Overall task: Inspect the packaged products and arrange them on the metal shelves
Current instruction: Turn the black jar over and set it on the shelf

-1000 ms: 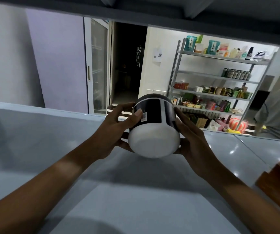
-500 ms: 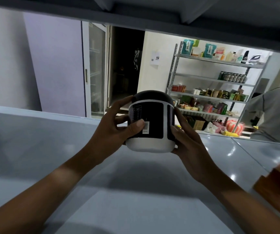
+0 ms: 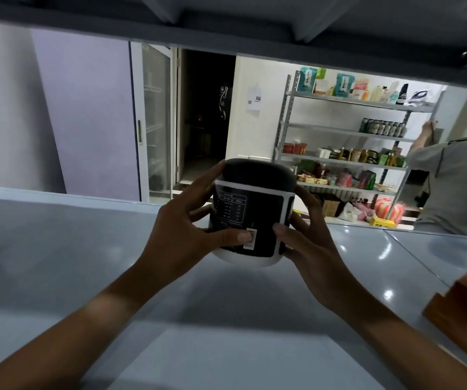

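Head view, tub: a round tub with a dark lid, a black label and a white base is held up in the air above a grey shelf surface, tilted a little with its lid end away from the wearer.
Head view, label: a printed table and a small barcode sticker face the camera; the print is too small to read.
Head view, left hand: the left hand clasps the tub's left side, fingers curled round it, thumb laid across the label by the barcode.
Head view, right hand: the right hand clasps the tub's right side, fingers wrapped behind, thumb pressed on the label's lower right.
Head view, above: the dark underside of another shelf spans the top of the view.
Head view, far wall: a metal shelf rack stands well beyond, holding packets, cans and jars on several levels.
Head view, right edge: a person in a grey shirt stands beside that rack with one arm raised to its post.
Head view, lower right: a brown wooden box sits on the grey surface.
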